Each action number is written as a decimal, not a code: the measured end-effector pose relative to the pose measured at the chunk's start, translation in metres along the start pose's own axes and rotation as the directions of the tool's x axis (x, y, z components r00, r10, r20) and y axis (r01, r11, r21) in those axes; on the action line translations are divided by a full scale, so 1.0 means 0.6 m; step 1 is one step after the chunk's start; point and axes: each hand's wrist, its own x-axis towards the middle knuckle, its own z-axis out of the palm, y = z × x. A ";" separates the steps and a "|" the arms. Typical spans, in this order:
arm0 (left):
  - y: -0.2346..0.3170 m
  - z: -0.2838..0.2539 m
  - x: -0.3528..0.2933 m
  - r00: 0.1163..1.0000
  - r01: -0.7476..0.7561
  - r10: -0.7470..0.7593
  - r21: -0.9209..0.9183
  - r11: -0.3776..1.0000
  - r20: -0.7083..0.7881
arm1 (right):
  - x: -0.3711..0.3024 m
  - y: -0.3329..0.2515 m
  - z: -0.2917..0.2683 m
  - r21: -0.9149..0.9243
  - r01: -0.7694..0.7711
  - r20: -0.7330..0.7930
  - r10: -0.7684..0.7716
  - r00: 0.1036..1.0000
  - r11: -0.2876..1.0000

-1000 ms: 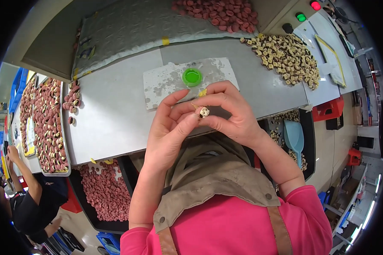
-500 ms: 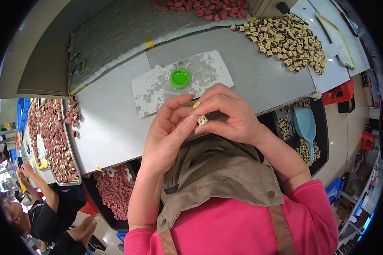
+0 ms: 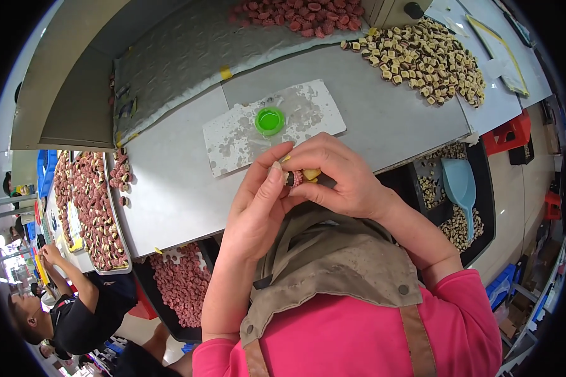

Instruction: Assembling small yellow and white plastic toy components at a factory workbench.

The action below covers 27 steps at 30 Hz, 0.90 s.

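In front of my apron, both hands meet around a small piece (image 3: 295,179) with a pink ridged side and a dark part. My left hand (image 3: 258,198) pinches its dark side with thumb and fingers. My right hand (image 3: 339,173) holds the pink side, thumb below and index finger above. Yellow patches (image 3: 310,174) show at my right fingers; what they are is hard to make out. Beyond my hands, a small round dish of bright green liquid (image 3: 270,120) stands on a stained white board (image 3: 233,147).
Cream-and-dark pieces (image 3: 421,60) are heaped at the far right, pink ridged shells (image 3: 305,14) at the back. A tray of pink pieces (image 3: 93,213) stands left; a bin of pink shells (image 3: 181,283) is below. Right, a black bin (image 3: 487,207) holds a blue scoop (image 3: 460,182). A co-worker (image 3: 88,314) sits left.
A pale speckled face showed between my fingertips before; now a pink ridged side with a dark part shows there. My hands have closed nearer together, and the view has shifted slightly.
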 end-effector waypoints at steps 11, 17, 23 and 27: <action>-0.014 0.001 0.006 0.999 -0.002 0.004 0.034 0.999 -0.047 | 0.000 0.008 -0.007 0.061 -0.062 0.044 0.060 0.997 0.996; -0.016 -0.005 -0.004 0.993 -0.053 0.059 0.058 0.997 -0.101 | 0.009 0.013 0.007 0.094 -0.067 0.083 0.059 0.995 0.993; 0.014 -0.067 -0.066 0.935 -0.191 0.320 0.542 0.819 -0.155 | -0.018 -0.019 0.001 0.000 -0.210 0.077 0.209 0.975 0.978; 0.085 -0.174 -0.100 0.651 -0.005 0.759 1.000 0.028 -0.018 | -0.032 -0.001 -0.048 -0.096 -0.233 -0.059 0.228 0.972 0.968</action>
